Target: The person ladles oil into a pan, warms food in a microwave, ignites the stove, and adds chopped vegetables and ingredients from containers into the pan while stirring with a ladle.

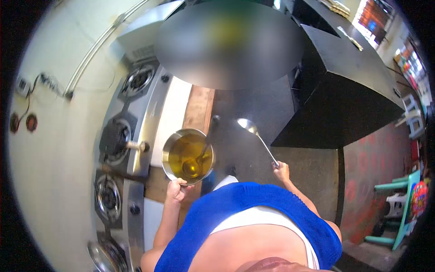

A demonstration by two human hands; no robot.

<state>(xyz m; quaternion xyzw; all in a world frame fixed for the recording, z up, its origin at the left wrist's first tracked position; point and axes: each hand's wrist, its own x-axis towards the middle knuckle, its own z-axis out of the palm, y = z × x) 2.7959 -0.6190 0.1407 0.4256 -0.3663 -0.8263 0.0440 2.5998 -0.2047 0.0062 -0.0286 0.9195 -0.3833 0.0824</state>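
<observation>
A steel pot [166,156] of yellow, oil-like liquid is in front of me to the left. My left hand [177,191] is closed on its near rim. Inside the pot rests a ladle [192,168], its bowl in the liquid and its dark handle leaning out over the far right rim. Off to the right, my right hand [282,172] is wrapped round the handle end of a second, long metal ladle [263,144]. That ladle's shiny bowl points forward and left, over the dark floor and apart from the pot.
Several gas burners [108,196] line the counter along the left wall. A wooden board [198,105] runs beside it. At the right stands a black counter [331,109], with a green plastic chair [403,206] beyond. A large blurred patch hides the top middle.
</observation>
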